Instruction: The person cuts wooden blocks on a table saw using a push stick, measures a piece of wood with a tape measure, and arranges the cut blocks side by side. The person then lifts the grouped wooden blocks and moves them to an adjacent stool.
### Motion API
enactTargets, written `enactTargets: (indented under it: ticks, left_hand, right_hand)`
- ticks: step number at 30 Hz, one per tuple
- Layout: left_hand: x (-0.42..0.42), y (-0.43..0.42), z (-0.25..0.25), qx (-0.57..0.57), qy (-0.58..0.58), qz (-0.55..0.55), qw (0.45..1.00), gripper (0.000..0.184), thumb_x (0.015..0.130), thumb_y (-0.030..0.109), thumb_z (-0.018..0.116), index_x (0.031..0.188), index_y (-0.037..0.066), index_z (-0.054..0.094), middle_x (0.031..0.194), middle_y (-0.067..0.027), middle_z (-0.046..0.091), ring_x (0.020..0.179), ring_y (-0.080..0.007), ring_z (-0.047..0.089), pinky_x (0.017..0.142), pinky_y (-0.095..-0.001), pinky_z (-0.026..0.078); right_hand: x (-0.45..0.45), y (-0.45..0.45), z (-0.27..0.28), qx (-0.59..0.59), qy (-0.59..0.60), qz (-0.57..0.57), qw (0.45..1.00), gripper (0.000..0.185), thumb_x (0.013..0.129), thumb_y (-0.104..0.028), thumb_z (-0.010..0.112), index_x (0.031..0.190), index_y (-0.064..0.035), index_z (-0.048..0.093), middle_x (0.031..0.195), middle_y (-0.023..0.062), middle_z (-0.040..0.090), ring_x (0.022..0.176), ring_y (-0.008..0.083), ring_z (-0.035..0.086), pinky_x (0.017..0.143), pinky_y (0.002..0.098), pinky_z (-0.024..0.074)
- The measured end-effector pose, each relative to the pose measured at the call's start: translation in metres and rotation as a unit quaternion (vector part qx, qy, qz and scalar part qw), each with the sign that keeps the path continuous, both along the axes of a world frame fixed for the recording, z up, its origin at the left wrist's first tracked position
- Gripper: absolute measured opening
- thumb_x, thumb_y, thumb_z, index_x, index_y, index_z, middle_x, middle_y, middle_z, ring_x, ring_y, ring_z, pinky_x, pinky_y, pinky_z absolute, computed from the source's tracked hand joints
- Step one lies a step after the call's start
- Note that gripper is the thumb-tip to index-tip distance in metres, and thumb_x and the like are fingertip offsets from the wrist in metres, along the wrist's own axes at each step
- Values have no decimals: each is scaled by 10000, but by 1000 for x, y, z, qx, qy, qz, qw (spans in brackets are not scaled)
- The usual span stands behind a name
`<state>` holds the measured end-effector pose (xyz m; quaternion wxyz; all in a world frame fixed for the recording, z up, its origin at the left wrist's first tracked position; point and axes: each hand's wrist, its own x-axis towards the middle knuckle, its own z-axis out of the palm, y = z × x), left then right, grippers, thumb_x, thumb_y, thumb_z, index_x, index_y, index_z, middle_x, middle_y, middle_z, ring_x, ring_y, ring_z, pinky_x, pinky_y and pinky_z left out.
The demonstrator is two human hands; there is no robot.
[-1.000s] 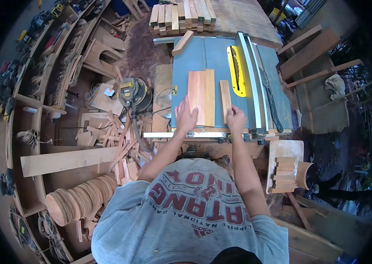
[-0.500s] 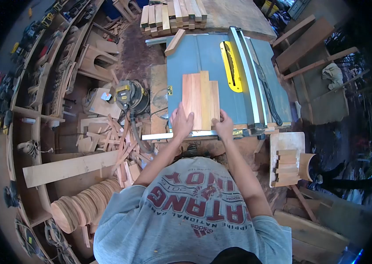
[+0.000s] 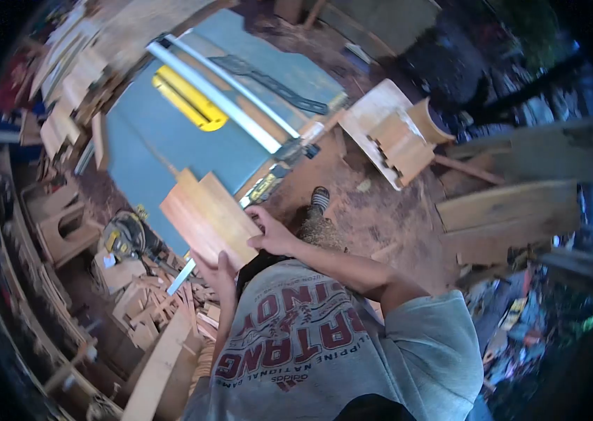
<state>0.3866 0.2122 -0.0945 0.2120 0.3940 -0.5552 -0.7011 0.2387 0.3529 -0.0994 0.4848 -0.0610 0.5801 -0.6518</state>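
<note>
A set of wooden strips (image 3: pixel 206 216), pressed side by side with uneven far ends, is held between my two hands near my shirt front. My left hand (image 3: pixel 219 274) grips the near left edge of the strips, thumb on top. On the opposite edge, my right hand (image 3: pixel 273 233) is closed around the near right corner. Beyond the strips lies the blue-grey table saw top (image 3: pixel 138 130), with its yellow blade insert (image 3: pixel 187 98) and metal rip fence (image 3: pixel 223 102). The far part of the strips overlaps the saw's near edge in view.
To the right, a light board (image 3: pixel 365 118) bears several wooden strips (image 3: pixel 401 146). A yellow-and-black power tool (image 3: pixel 124 237) and a pile of offcuts (image 3: pixel 143 309) are at left. A foot in a striped slipper (image 3: pixel 320 199) shows on the dusty floor.
My view and body have turned right, toward the board with strips. The held strips have come off the middle of the saw top and closer to my body, now tilted.
</note>
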Motion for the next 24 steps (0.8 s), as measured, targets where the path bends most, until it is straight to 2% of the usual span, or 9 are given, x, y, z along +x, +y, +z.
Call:
enactTargets:
  ticks: [3, 6, 8, 11, 13, 16, 18, 21, 24]
  left_hand:
    - [-7, 23, 32, -59, -38, -6, 998, 901, 934, -13, 642, 1663, -14, 112, 1613, -240, 324, 1405, -316, 444, 1160, -414, 393]
    - [-42, 55, 90, -110, -53, -45, 992, 904, 937, 6, 644, 1665, -9, 108, 1632, -256, 296, 1439, -335, 419, 1186, -426, 366]
    - [-78, 83, 118, -170, -48, -83, 981, 902, 940, 15, 641, 1666, -5, 106, 1640, -265, 283, 1455, -343, 406, 1201, -429, 347]
    - [-156, 146, 147, -230, -49, -201, 951, 871, 943, 10, 626, 1652, -40, 123, 1651, -269, 277, 1477, -340, 387, 1228, -421, 304]
    - [-210, 190, 124, -256, -34, -268, 928, 854, 936, 5, 636, 1640, -59, 156, 1643, -268, 298, 1476, -334, 391, 1229, -414, 301]
    - [-305, 262, 67, -284, -2, -403, 870, 805, 915, -10, 660, 1604, -98, 252, 1616, -266, 362, 1471, -314, 412, 1220, -392, 317]
    - [-364, 305, 6, -233, -6, -457, 859, 836, 898, -8, 688, 1608, -91, 254, 1589, -252, 419, 1450, -292, 449, 1166, -370, 393]
    - [-452, 360, -75, -252, -36, -516, 818, 854, 892, -12, 694, 1620, -68, 252, 1557, -246, 463, 1426, -281, 478, 1145, -364, 416]
    - [-519, 396, -177, -190, -23, -538, 821, 854, 890, -21, 687, 1627, -49, 256, 1546, -243, 486, 1392, -261, 513, 1126, -356, 437]
  right_hand:
    - [-1, 29, 29, 31, 15, -5, 999, 809, 825, 43, 745, 1516, -106, 353, 1324, 165, 609, 1213, 241, 602, 989, 413, 524]
    - [-10, 64, 53, -19, 133, -54, 990, 803, 840, 7, 755, 1524, -84, 344, 1400, 183, 574, 1286, 250, 572, 1093, 426, 462]
    - [-29, 102, 80, -82, 110, -156, 978, 785, 853, -32, 771, 1515, -52, 349, 1439, 186, 539, 1345, 264, 534, 1153, 437, 410]
    - [-56, 175, 77, -65, 147, -258, 953, 802, 878, -52, 764, 1529, -32, 295, 1443, 176, 526, 1337, 259, 535, 1147, 428, 417]
    - [-77, 227, 66, -76, 166, -334, 925, 810, 885, -41, 754, 1536, -33, 273, 1424, 170, 538, 1311, 250, 553, 1130, 419, 434]
    - [-128, 304, 33, -80, 65, -463, 880, 805, 897, -8, 725, 1540, -27, 241, 1388, 156, 559, 1253, 221, 581, 1078, 381, 469]
    - [-160, 343, -16, -37, 38, -534, 844, 774, 899, -23, 707, 1535, -17, 266, 1437, 170, 531, 1331, 258, 540, 1138, 408, 427]
    - [-217, 387, -105, 5, 37, -570, 821, 775, 897, 10, 687, 1542, -15, 258, 1416, 184, 541, 1313, 265, 552, 1121, 404, 445]
    - [-273, 416, -181, 18, 1, -606, 795, 786, 907, 24, 682, 1552, -13, 234, 1403, 187, 556, 1270, 240, 576, 1070, 387, 486]
